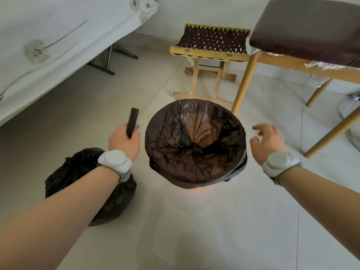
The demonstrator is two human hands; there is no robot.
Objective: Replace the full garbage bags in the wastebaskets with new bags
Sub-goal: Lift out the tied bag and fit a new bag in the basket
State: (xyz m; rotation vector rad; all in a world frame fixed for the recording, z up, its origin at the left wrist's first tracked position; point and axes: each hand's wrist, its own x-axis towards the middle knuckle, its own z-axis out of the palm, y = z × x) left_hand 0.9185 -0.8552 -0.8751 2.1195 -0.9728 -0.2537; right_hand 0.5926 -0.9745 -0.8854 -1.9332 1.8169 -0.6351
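A round wastebasket (194,187) stands on the tiled floor at the centre, lined with a dark brown plastic bag (194,141) folded over its rim. A full black garbage bag (78,172) sits tied on the floor to its left, partly hidden by my left forearm. My left hand (124,141) grips a black roll of bags (132,121) just left of the basket. To the right of the basket my right hand (267,141) hovers with fingers spread, holding nothing.
A small wooden folding stool (210,53) with a woven seat stands behind the basket. A chair (303,32) with a brown cushion and wooden legs is at the right. A bed with a white floral sheet (48,41) fills the upper left.
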